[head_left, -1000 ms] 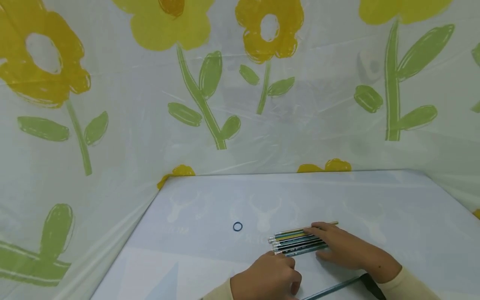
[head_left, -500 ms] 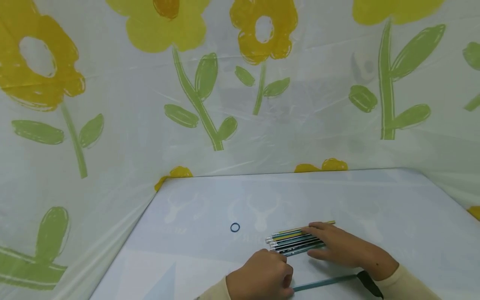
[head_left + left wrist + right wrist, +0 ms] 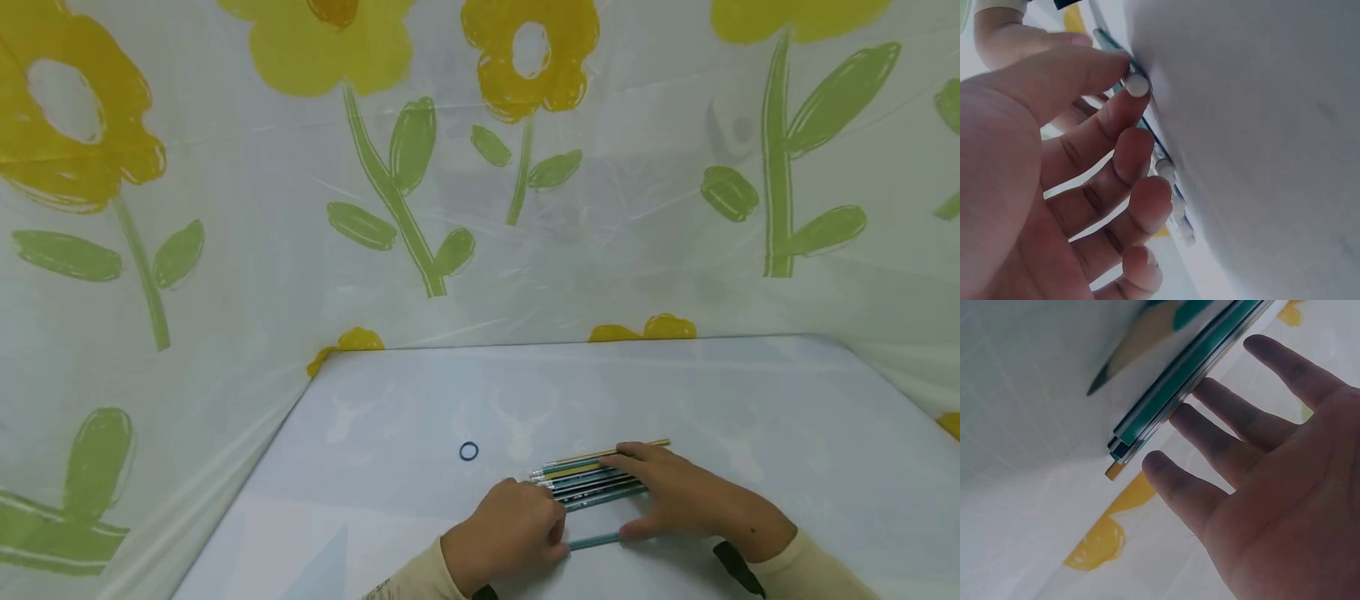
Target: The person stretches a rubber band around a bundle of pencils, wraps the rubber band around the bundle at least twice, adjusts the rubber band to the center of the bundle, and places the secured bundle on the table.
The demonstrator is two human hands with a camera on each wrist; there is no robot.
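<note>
A teal pencil [image 3: 595,541] lies nearest me, pinched by its white eraser end [image 3: 1137,85] between the thumb and index finger of my left hand [image 3: 506,533]. Its sharpened point [image 3: 1125,356] shows in the right wrist view. Just beyond it, several pencils [image 3: 600,490] in teal, black and yellow lie side by side, their eraser ends to the left. My right hand [image 3: 686,500] rests with straight fingers across this row, its thumb at the teal pencil. My left knuckles are beside the row's eraser ends and partly hide them.
A small blue ring [image 3: 468,459], like a rubber band, lies on the table left of the pencils. The pale table [image 3: 375,467] meets a hanging flowered sheet [image 3: 570,275] at the back and sides.
My left hand has moved the teal pencil away from me, closer to the row. My right thumb has come to that pencil, while the right fingers stay over the row.
</note>
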